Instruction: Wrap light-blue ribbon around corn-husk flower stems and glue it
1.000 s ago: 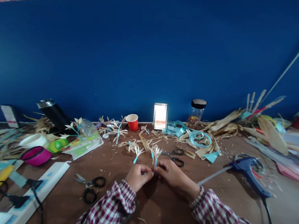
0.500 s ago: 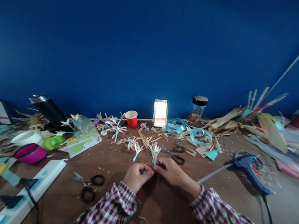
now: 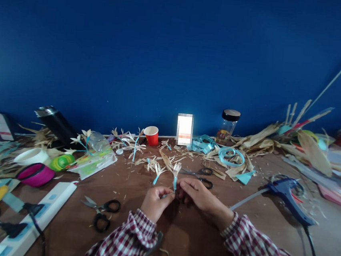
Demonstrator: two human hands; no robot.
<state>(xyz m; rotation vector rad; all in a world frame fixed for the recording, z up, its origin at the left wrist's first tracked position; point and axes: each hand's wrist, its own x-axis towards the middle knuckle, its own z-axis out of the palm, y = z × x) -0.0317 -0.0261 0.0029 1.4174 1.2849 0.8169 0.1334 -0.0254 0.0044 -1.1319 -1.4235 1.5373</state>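
Note:
My left hand (image 3: pixel 157 202) is closed, thumb and forefinger pinching the lower end of a small husk flower (image 3: pixel 176 173). The flower stands upright, with pale pointed petals and a light blue wrapped stem. Just to its right, my right hand (image 3: pixel 197 195) has its fingers loosely bent and a little apart, close to the stem but off it. A second husk flower (image 3: pixel 158 173) with a blue stem lies left of the held one. Black-handled scissors (image 3: pixel 204 177) lie behind my right hand.
Another pair of scissors (image 3: pixel 102 212) lies left of my left arm, beside a white power strip (image 3: pixel 51 201). A blue glue gun (image 3: pixel 292 198) with its cord is at right. A red paper cup (image 3: pixel 151 136), blue ribbon (image 3: pixel 231 156), a jar (image 3: pixel 228 125) and dry husks (image 3: pixel 256 140) line the back.
My right hand's fingers have come off the flower's stem and loosened slightly to the right. My left hand keeps its pinch. The whole view has shifted a little.

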